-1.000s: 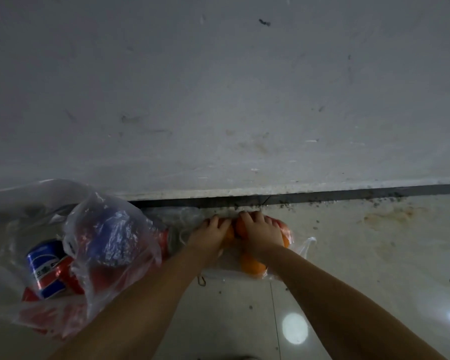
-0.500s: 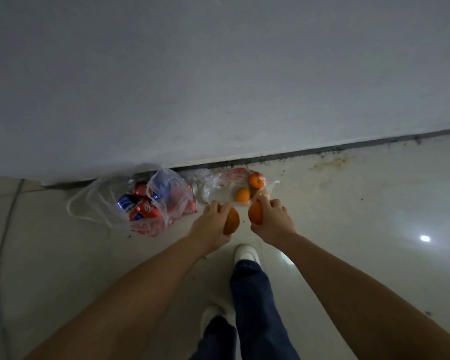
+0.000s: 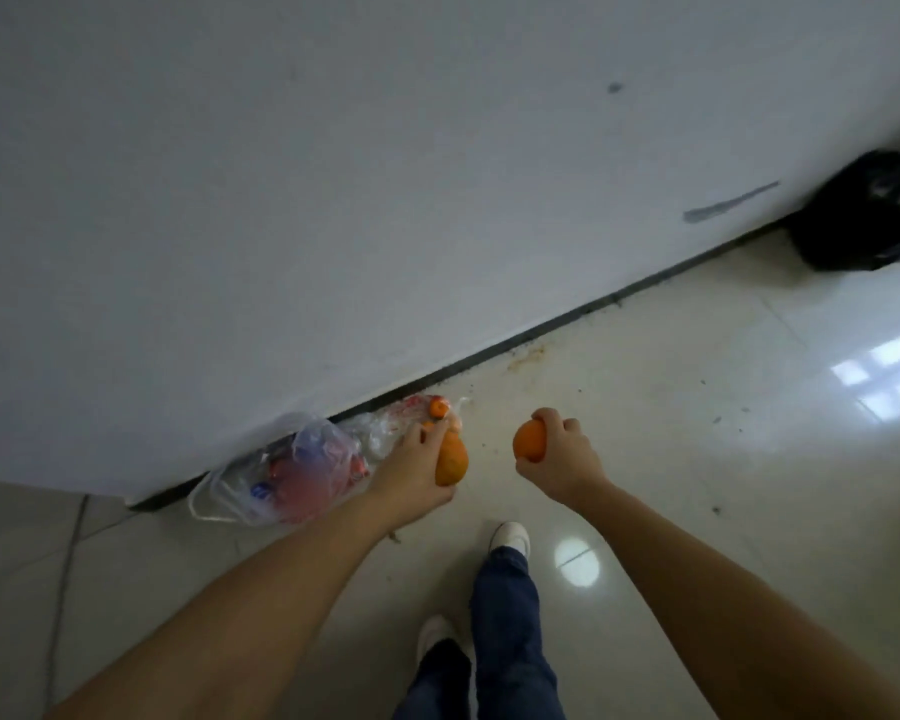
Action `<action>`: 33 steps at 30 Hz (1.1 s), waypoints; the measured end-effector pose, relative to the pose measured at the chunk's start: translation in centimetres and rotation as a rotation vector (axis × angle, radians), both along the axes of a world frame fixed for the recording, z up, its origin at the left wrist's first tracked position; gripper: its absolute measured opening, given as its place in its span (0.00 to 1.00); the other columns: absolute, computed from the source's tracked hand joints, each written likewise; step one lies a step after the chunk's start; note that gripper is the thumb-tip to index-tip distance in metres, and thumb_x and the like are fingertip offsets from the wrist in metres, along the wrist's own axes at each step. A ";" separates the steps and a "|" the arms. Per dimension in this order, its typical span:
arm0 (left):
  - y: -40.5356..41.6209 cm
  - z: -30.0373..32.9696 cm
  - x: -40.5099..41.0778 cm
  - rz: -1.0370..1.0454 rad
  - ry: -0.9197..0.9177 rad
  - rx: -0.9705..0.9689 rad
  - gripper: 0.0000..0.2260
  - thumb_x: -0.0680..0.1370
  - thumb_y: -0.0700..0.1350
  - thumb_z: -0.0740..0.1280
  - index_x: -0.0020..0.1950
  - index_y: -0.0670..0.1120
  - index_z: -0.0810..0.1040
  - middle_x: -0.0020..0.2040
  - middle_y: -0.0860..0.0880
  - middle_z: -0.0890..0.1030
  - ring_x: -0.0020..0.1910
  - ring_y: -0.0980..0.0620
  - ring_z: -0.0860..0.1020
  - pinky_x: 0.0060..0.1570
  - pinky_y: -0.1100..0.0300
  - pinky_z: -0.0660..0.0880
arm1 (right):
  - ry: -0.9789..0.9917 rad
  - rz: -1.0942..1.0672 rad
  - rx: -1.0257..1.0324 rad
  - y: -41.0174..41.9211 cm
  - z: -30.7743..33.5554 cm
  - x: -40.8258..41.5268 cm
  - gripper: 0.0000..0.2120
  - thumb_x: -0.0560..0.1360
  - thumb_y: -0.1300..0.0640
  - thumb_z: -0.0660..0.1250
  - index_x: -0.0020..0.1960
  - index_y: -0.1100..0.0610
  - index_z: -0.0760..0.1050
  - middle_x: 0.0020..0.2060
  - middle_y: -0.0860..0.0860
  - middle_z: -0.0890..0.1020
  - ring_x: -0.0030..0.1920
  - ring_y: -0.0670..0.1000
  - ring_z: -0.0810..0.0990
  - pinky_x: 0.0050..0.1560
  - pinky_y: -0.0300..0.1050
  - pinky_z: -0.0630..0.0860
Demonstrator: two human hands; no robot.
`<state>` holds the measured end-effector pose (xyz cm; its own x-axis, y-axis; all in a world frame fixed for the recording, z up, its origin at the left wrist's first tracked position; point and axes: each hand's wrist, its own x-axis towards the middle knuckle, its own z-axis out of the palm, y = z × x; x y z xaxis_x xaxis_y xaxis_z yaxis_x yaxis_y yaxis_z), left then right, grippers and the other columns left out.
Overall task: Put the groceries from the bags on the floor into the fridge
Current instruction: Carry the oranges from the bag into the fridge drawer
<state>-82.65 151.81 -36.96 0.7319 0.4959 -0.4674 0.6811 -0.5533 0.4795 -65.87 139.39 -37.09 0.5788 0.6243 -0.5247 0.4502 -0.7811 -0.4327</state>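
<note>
A white wall [image 3: 333, 200] fills the view above pale floor tiles [image 3: 697, 433]. At its foot, toward nine o'clock of the hands, lie two clear bags [image 3: 292, 470] of cans and fruit. The left hand [image 3: 417, 467] curls round an orange [image 3: 452, 459]; at three o'clock of it, the right hand [image 3: 562, 459] grips another orange [image 3: 530, 442].

Indoor room, likely a home. Glossy pale tiled floor [image 3: 697, 433] reflecting a window and a ceiling light. Plain white wall [image 3: 333, 174], scuffed, dark grimy gap along its base. Clear plastic grocery bags [image 3: 287, 470] against the wall; black bag [image 3: 868, 215] at far right.
</note>
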 end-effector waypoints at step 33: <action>-83.1 20.4 -4.8 -1.295 -0.352 -0.122 0.35 0.71 0.51 0.71 0.73 0.48 0.58 0.65 0.42 0.67 0.59 0.41 0.73 0.57 0.51 0.73 | -0.435 -1.406 -0.124 -88.7 22.5 -35.5 0.32 0.72 0.49 0.69 0.71 0.51 0.59 0.65 0.58 0.66 0.58 0.60 0.74 0.57 0.53 0.74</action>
